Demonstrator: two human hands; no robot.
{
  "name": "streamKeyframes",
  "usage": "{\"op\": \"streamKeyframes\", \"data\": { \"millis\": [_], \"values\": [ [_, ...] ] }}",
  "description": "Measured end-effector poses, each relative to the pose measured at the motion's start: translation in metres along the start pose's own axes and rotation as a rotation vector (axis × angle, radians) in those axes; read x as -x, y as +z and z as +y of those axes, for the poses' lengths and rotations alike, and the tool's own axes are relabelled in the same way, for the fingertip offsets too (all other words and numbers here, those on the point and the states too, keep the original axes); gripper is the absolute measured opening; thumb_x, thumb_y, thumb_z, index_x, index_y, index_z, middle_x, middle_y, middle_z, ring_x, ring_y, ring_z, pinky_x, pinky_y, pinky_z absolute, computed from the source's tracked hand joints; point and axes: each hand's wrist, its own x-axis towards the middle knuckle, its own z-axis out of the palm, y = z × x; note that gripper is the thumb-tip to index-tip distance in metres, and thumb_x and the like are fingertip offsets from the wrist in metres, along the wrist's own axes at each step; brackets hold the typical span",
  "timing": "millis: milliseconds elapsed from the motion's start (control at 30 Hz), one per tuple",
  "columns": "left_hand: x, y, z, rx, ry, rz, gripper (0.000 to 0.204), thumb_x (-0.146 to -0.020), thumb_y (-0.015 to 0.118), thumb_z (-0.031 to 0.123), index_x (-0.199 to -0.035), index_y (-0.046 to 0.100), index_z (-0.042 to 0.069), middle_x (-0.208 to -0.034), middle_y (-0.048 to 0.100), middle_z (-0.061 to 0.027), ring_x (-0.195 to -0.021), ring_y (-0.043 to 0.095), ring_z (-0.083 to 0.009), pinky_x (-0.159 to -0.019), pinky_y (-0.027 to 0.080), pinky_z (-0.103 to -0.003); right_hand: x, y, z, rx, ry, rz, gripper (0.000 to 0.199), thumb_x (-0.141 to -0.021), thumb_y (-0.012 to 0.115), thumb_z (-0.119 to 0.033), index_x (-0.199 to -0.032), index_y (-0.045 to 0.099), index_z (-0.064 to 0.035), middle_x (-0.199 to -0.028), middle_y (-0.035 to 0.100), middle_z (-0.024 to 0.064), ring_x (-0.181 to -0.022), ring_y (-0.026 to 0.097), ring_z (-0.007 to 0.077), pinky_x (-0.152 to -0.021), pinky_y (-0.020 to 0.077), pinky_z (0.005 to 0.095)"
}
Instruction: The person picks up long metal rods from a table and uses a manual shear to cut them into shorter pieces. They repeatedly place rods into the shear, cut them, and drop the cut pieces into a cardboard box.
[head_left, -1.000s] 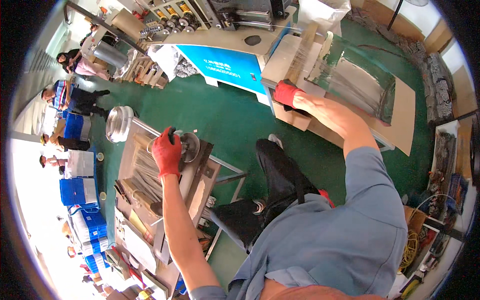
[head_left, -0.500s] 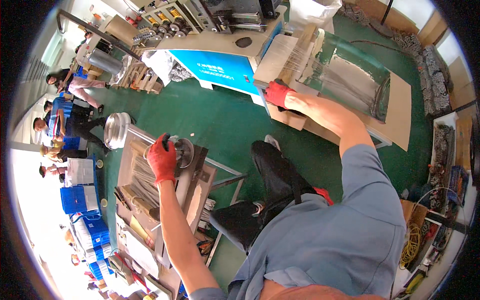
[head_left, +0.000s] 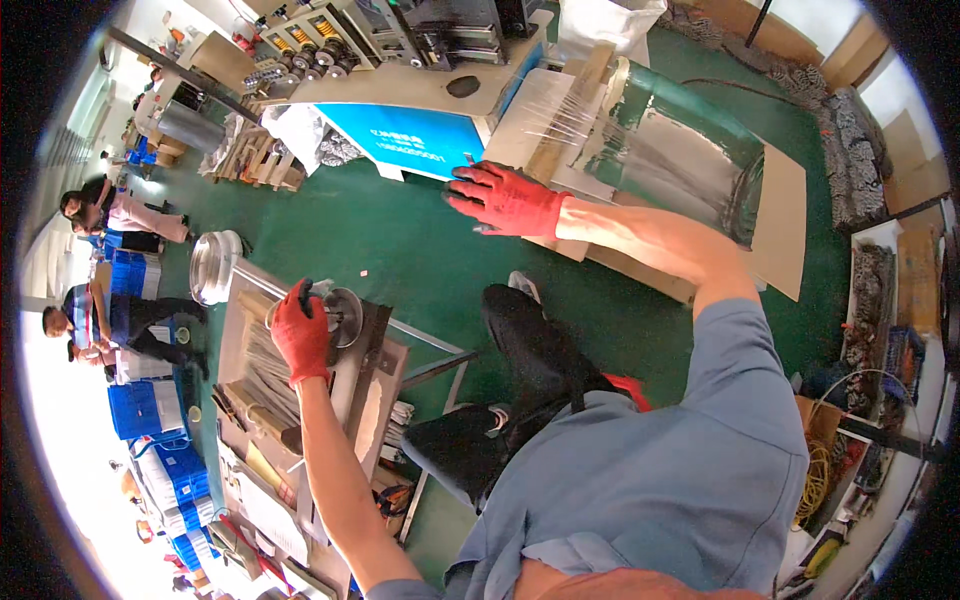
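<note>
My left hand (head_left: 300, 335), in a red glove with black fingertips, is closed around a round metal part (head_left: 346, 318) on the left worktable. What its fingers grip is partly hidden under the glove. Beside that hand, thin pale strips (head_left: 268, 365) lie in a bundle on the tabletop. My right hand (head_left: 510, 200), gloved the same way, is held out with fingers spread and nothing in it. It hovers by the near left corner of the right table, where thin clear strands (head_left: 572, 118) stretch over a wooden bar (head_left: 570, 135) toward a green-edged translucent sheet (head_left: 690, 140).
A machine with rollers (head_left: 320, 55) stands ahead on a bench with a blue front panel (head_left: 400, 138). Stacked metal rings (head_left: 216, 265) sit on the green floor, left of the worktable. Blue crates (head_left: 145, 408) and several people are farther left. Shelves with cables (head_left: 820, 480) are at right.
My right hand has let go of the right table's corner, moved left and spread its fingers. My left hand stays at the metal part. The view has shifted slightly to the right.
</note>
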Motion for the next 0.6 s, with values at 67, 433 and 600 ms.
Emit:
{"op": "streamKeyframes", "data": {
  "millis": [67, 433, 600],
  "values": [
    [0.001, -0.001, -0.002, -0.035, -0.021, -0.017, 0.031, -0.084, 0.059, 0.018, -0.113, 0.066, 0.010, -0.104, 0.069, -0.0111, -0.098, 0.063, -0.0317, -0.089, 0.047, -0.043, -0.007, -0.016, 0.000, -0.037, -0.021, 0.044, 0.074, -0.073, 0.074, -0.043, -0.134, 0.048, -0.0100, -0.136, 0.049, 0.0121, -0.131, 0.042, 0.0310, -0.109, 0.0348, 0.0499],
    [-0.002, -0.004, 0.005, -0.136, -0.014, -0.045, 0.035, -0.083, 0.059, 0.016, -0.116, 0.064, 0.009, -0.106, 0.068, -0.0122, -0.099, 0.061, -0.0333, -0.092, 0.046, -0.044, -0.015, -0.050, 0.015, -0.067, -0.047, 0.196, 0.081, -0.070, 0.073, -0.047, -0.137, 0.046, -0.0118, -0.146, 0.042, 0.0100, -0.133, 0.041, 0.0316, -0.112, 0.0325, 0.0499],
    [-0.002, -0.001, -0.001, -0.143, 0.005, -0.057, 0.037, -0.082, 0.059, 0.016, -0.118, 0.063, 0.010, -0.100, 0.067, -0.0130, -0.097, 0.060, -0.0343, -0.088, 0.047, -0.045, 0.032, 0.010, 0.121, 0.159, 0.608, 0.087, 0.108, -0.061, 0.081, -0.056, -0.137, 0.037, 0.0073, -0.138, 0.040, 0.0297, -0.132, 0.036, 0.0441, -0.114, 0.0261, 0.0504]
  ]
}}
